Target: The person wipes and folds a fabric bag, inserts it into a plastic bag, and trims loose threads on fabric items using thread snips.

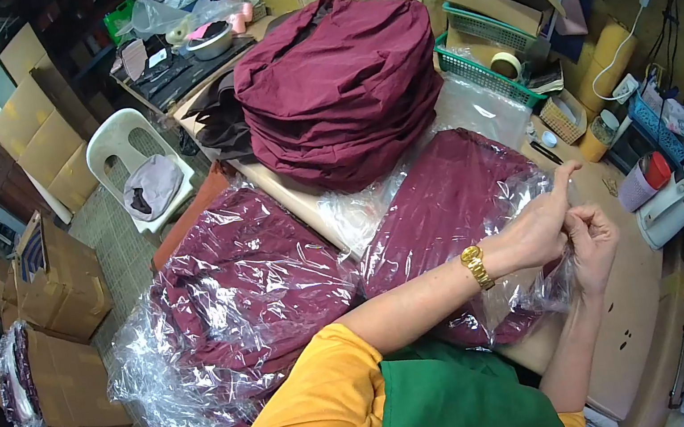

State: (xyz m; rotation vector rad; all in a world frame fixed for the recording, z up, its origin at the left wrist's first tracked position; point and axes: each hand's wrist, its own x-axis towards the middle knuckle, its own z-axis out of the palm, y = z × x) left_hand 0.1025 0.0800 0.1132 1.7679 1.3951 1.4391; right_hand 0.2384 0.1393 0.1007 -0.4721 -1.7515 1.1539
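My left hand (536, 228), with a gold watch on the wrist, reaches across to the right over the near end of a clear plastic bag (545, 292). One of its digits points up and away; the others are curled. Against it, my right hand (593, 242) is closed in a pinch; whatever is between the fingers is too small to make out. Inside the bag lies folded maroon fabric (440, 206). A second bagged maroon bundle (252, 269) rests to the left, its loose plastic (147, 373) crumpled at the side.
Behind the bags stands a tall stack of maroon fabric pieces (339, 87). Green baskets (486, 76), a purple cup (644, 181) and a white kettle (671, 208) line the right side. A white chair (126, 141) and cardboard boxes (71, 376) are on the left.
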